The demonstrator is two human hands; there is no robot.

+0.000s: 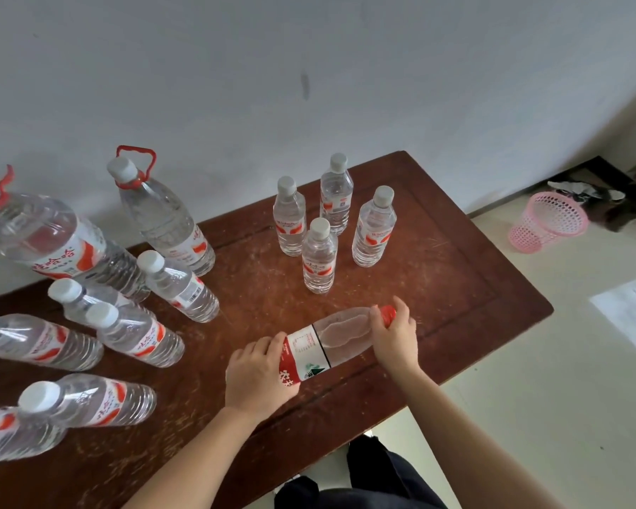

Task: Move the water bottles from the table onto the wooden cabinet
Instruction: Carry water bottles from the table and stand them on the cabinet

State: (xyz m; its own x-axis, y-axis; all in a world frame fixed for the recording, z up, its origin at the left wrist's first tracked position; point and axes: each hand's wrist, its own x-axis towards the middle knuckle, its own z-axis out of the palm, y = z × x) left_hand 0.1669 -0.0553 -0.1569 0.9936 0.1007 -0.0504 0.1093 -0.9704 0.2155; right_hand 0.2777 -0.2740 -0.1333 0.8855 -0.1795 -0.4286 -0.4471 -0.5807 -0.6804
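We hold the bottle (333, 337) on its side low over the table (441, 259) near its front edge — left hand (257, 376) wrapped round the labelled base, right hand (395, 336) closed round the cap end — probably to keep both ends steady for carrying.

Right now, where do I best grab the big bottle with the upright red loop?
Probably by the red loop handle, from above: the big bottle stands upright and the loop rises beside its white cap. Left hand and right hand hold the red-capped bottle.
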